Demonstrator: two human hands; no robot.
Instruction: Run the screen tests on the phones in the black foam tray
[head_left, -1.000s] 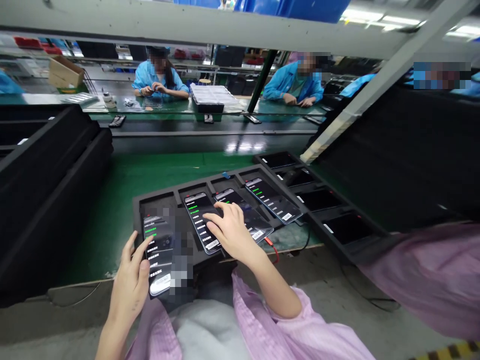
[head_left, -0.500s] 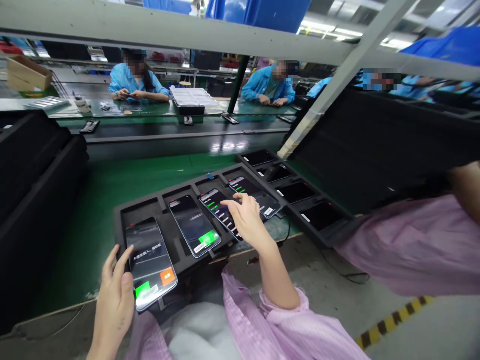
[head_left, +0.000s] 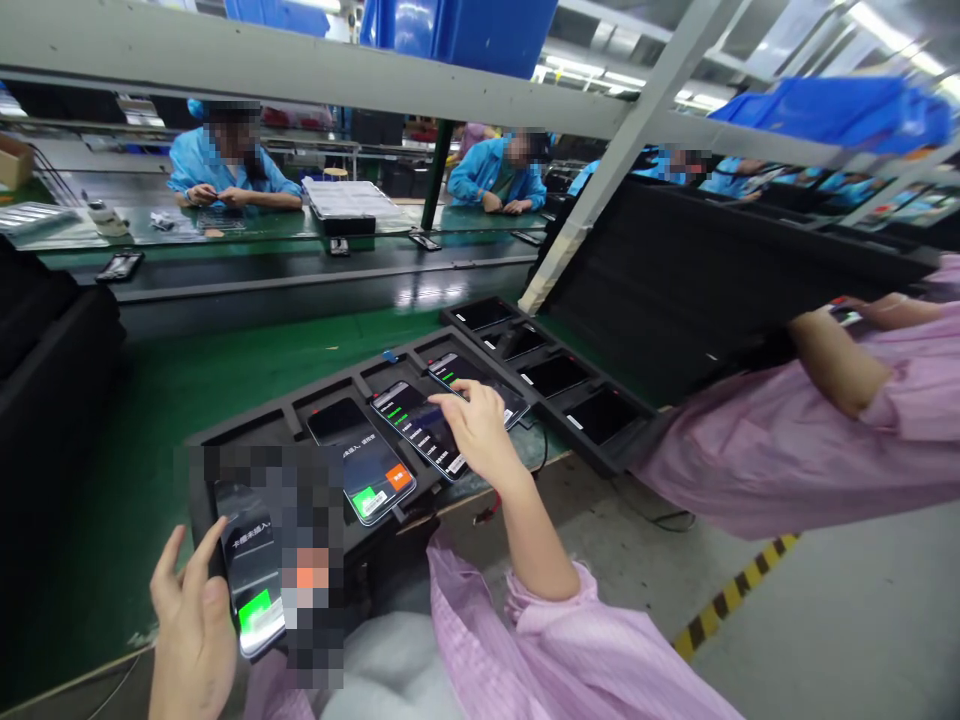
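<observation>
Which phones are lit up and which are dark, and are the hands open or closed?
Leftmost phone: lit, message and green button showing; right part blurred
Second phone: lit, green and orange buttons
Third phone: lit, list showing
Fourth phone: lit, partly hidden by a hand
Phones in the next tray: dark screens
Left hand: open, fingers spread
Right hand: open, fingers loosely bent
</observation>
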